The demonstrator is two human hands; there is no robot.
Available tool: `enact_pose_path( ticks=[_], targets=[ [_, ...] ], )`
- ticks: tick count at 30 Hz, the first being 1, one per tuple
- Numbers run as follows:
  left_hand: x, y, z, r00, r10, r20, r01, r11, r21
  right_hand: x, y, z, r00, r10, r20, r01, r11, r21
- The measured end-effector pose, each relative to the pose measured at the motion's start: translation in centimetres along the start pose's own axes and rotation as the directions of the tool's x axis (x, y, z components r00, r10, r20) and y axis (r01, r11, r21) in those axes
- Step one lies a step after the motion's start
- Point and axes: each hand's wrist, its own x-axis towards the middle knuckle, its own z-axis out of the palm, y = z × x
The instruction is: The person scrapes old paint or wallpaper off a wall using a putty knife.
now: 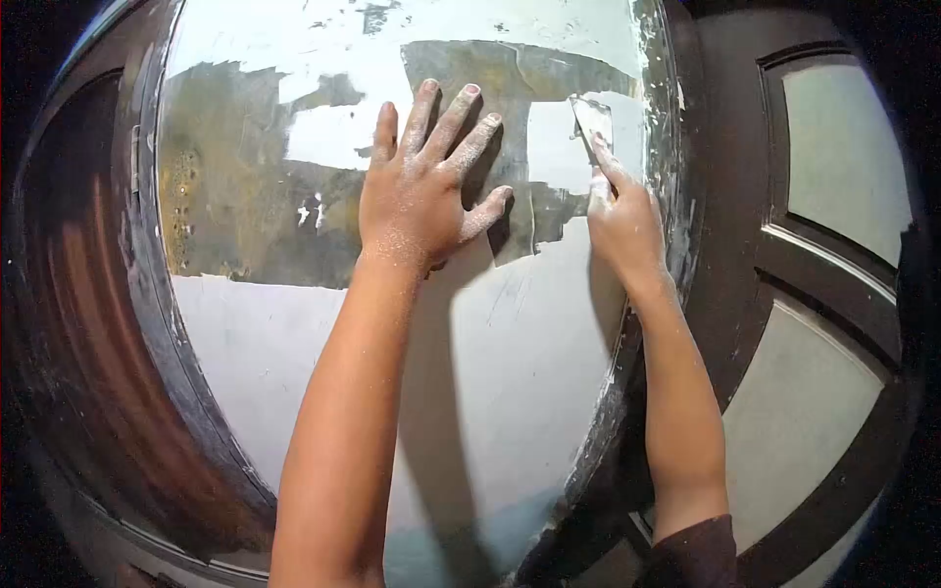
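My left hand (417, 186) lies against an upright panel, its fingers spread and dusted with white powder. In my right hand (627, 220) is a putty knife (594, 118), with my index finger stretched along its blade. The blade's edge rests against the panel near its right side, beside a white patch; my fingers hide the handle. The panel (520, 363) is white below and along the top. Between these runs a rough grey-brown band (235, 196) with ragged white patches.
A dark wooden frame with scraped, white-flecked edges (147, 196) borders the panel. To the left stands a dark brown wooden panel (78, 265). On the right is a brown door frame (725, 225) with pale inset panels (843, 147).
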Motion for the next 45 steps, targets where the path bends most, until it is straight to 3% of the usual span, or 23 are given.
enact_pose_path(
  ticks=[7, 11, 12, 21, 23, 24, 27, 31, 35, 37, 39, 40, 43, 44, 45],
  targets=[
    [-0.1, 0.3, 0.0, 1.0, -0.008, 0.026, 0.008, 1.0, 0.002, 0.0, -1.5, -0.9, 1.0, 0.025, 0.004, -0.025, 1.0, 0.011],
    [-0.2, 0.1, 0.0, 1.0, -0.017, 0.024, 0.018, 1.0, -0.009, -0.1, -0.3, -0.3, 0.998, -0.059, -0.033, 0.062, 0.994, 0.095],
    [-0.2, 0.2, -0.1, 0.999, -0.022, 0.024, 0.022, 1.0, -0.002, 0.3, -0.2, -0.4, 1.0, 0.017, 0.023, -0.017, 1.0, 0.02],
    [-0.2, 0.2, 0.0, 1.0, -0.016, 0.022, 0.016, 1.0, 0.002, 0.3, -1.5, -1.5, 1.0, -0.019, 0.0, 0.019, 0.999, 0.037],
    [-0.2, 0.2, 0.1, 1.0, -0.012, -0.007, 0.012, 1.0, 0.002, 0.6, -1.2, -1.6, 0.998, -0.008, 0.057, 0.009, 1.0, -0.008],
    [-0.2, 0.2, 0.0, 1.0, -0.015, 0.003, 0.015, 1.0, -0.007, 0.1, -1.0, -1.4, 0.994, -0.106, -0.012, 0.106, 0.994, 0.002],
    [-0.1, 0.0, 0.1, 1.0, -0.009, 0.0, 0.009, 1.0, -0.024, 0.5, -1.1, -1.6, 1.0, -0.011, 0.028, 0.012, 0.999, -0.035],
    [-0.3, 0.2, 0.3, 1.0, -0.02, -0.013, 0.02, 0.999, -0.034, 0.1, -0.8, -1.4, 1.0, -0.008, 0.018, 0.008, 0.999, 0.032],
    [-0.3, 0.1, 0.3, 1.0, -0.025, 0.0, 0.025, 0.999, -0.023, 0.4, -1.4, -2.1, 0.999, -0.022, 0.033, 0.024, 0.999, -0.044],
    [-0.3, 0.1, 0.3, 1.0, -0.022, -0.004, 0.022, 0.999, -0.032, 0.3, -2.2, -2.4, 0.997, 0.05, 0.065, -0.046, 0.997, -0.057],
    [-0.2, 0.0, 0.2, 1.0, -0.025, 0.013, 0.025, 0.999, -0.02, -0.1, -2.2, -2.3, 0.997, 0.04, 0.066, -0.037, 0.998, -0.048],
    [-0.3, -0.1, 0.3, 1.0, -0.018, -0.013, 0.017, 0.999, -0.04, -0.4, -1.3, -2.0, 0.996, -0.084, 0.014, 0.085, 0.995, -0.057],
    [-0.3, 0.2, 0.2, 1.0, -0.022, -0.023, 0.021, 0.999, -0.043, 0.0, -0.8, -1.2, 0.993, -0.109, -0.034, 0.109, 0.994, 0.013],
    [-0.3, 0.2, 0.1, 1.0, -0.024, -0.016, 0.023, 0.999, -0.035, 0.5, -0.7, -1.2, 0.999, 0.003, 0.035, -0.003, 1.0, -0.009],
    [-0.3, 0.2, 0.1, 1.0, -0.028, -0.01, 0.028, 0.999, -0.026, 0.3, -0.5, -1.2, 0.999, 0.001, 0.033, 0.0, 1.0, -0.009]
  ],
)
